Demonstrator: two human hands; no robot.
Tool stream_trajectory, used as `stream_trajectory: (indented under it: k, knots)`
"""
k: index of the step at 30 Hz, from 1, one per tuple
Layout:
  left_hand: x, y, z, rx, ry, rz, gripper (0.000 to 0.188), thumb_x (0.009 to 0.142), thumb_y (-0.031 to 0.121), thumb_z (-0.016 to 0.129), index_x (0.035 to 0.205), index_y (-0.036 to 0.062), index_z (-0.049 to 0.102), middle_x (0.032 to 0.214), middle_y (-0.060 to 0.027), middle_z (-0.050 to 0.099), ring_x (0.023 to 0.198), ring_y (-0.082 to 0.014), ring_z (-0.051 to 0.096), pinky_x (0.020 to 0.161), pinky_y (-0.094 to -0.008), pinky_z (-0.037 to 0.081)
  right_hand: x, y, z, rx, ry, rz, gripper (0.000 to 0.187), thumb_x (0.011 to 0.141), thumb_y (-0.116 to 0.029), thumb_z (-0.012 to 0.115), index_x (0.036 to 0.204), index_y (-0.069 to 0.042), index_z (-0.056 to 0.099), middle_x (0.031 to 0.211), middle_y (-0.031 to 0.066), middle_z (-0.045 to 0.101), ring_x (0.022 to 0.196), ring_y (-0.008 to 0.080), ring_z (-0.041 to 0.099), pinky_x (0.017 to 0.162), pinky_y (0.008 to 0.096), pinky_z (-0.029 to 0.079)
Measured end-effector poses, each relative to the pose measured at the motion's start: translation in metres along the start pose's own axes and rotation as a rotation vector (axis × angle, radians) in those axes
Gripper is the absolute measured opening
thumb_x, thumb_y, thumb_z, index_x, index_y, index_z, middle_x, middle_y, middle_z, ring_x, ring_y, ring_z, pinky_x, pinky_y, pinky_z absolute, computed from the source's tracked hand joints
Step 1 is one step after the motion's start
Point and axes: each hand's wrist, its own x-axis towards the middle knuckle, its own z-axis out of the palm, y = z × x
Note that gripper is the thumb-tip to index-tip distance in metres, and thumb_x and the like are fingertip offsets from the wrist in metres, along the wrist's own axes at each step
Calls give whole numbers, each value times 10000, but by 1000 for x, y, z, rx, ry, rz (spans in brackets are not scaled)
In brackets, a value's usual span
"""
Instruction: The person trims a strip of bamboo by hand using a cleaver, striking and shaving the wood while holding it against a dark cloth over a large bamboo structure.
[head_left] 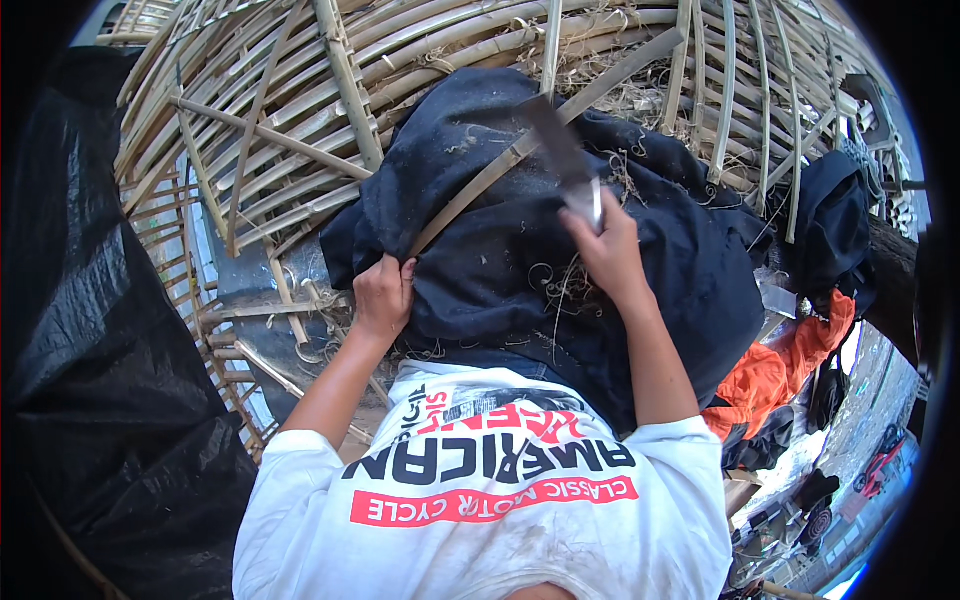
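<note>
The right hand (610, 250) is closed around the handle of a broad-bladed knife (562, 150), blade angled up and away from the wrist, its edge lying against a long bamboo strip (480, 180). The strip runs diagonally across a dark cloth (500, 270) draped over the lap. The left hand (380, 300) is clamped on the cloth at the strip's lower end, apparently pinning the strip there, well apart from the right hand. Fine shavings (560, 285) lie on the cloth between the hands. Beyond both hands stands a large woven bamboo frame (300, 110). Judged step: shaving the strip. The next stroke calls for a firm left-hand hold, a shallow blade angle and travel directed away from the body.
</note>
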Motion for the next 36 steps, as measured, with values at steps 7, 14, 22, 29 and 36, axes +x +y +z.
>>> stream_trajectory:
  k: [7, 14, 22, 29, 36]
  knots:
    - [0, -1, -6, -76, 5, -18, 190, 945, 188, 610, 964, 0, 587, 712, -203, 638, 664, -414, 637, 568, -469, 482, -23, -22, 2, -241, -209, 19, 331, 850, -291, 705, 975, -29, 544, 775, 261, 650, 784, 462, 639, 668, 468, 511]
    - [-6, 1, -28, -178, -58, -121, 204, 930, 213, 644, 944, 17, 591, 724, -201, 645, 691, -422, 637, 576, -460, 486, -27, -17, -33, -2, 68, 83, 288, 897, -250, 696, 984, 6, 596, 671, 84, 598, 633, 93, 503, 582, 310, 439]
    - [-1, 7, -22, 27, -71, 1, 190, 942, 177, 588, 892, -4, 557, 782, -210, 621, 719, -420, 622, 592, -480, 473, 14, -40, -87, -232, 332, 48, 367, 937, -388, 633, 964, -25, 584, 667, 148, 594, 618, 270, 582, 599, 392, 450]
    - [0, -7, -14, 108, -81, 81, 171, 948, 190, 573, 933, 19, 565, 746, -178, 634, 656, -389, 635, 558, -469, 490, -14, -31, -35, -446, 118, 118, 380, 923, -433, 614, 1039, -80, 535, 780, 256, 662, 793, 483, 638, 670, 537, 496]
    - [3, -12, -7, 88, -108, 95, 194, 958, 207, 561, 991, 16, 574, 736, -186, 644, 640, -383, 641, 557, -462, 502, 7, -36, -49, -194, 351, 65, 364, 923, -405, 632, 1011, -59, 558, 745, 225, 661, 738, 457, 646, 621, 494, 485]
